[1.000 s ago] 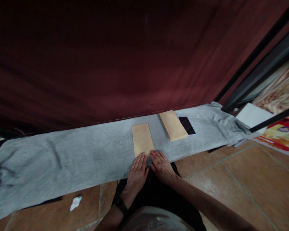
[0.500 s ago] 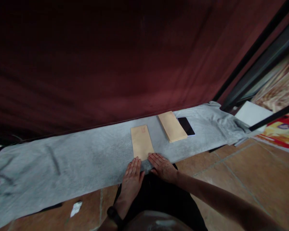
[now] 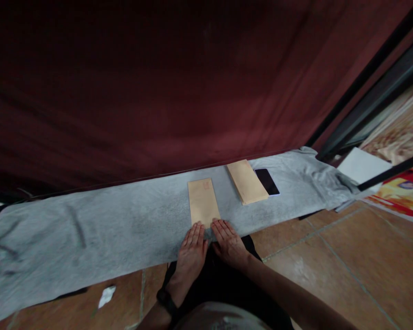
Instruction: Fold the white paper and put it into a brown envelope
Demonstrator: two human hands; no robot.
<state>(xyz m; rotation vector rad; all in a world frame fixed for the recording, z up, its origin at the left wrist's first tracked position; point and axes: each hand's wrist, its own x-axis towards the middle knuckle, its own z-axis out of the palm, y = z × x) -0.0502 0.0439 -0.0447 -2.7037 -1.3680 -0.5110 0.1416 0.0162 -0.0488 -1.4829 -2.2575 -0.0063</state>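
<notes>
A single tan envelope [image 3: 203, 201] lies flat on the grey cloth [image 3: 124, 220], a small reddish print near its far right corner. The fingertips of my left hand [image 3: 192, 247] rest on its near left corner, fingers stretched flat. My right hand [image 3: 228, 240] lies flat with its fingertips at the near right corner. Neither hand is wrapped round anything. Right of this envelope sits a stack of tan envelopes [image 3: 248, 182], slightly turned, with a dark-screened phone [image 3: 267, 181] against its right side.
A dark red curtain-like surface [image 3: 192, 114] rises behind the cloth. A crumpled white scrap [image 3: 106, 296] lies on the tiled floor [image 3: 330, 261]. At the right are a black frame bar, a white panel [image 3: 363, 165] and a red and yellow printed sheet [image 3: 402, 192].
My right hand has shifted slightly left, closer to my left hand. The envelopes and the phone keep their places on the cloth; the camera view has moved a little.
</notes>
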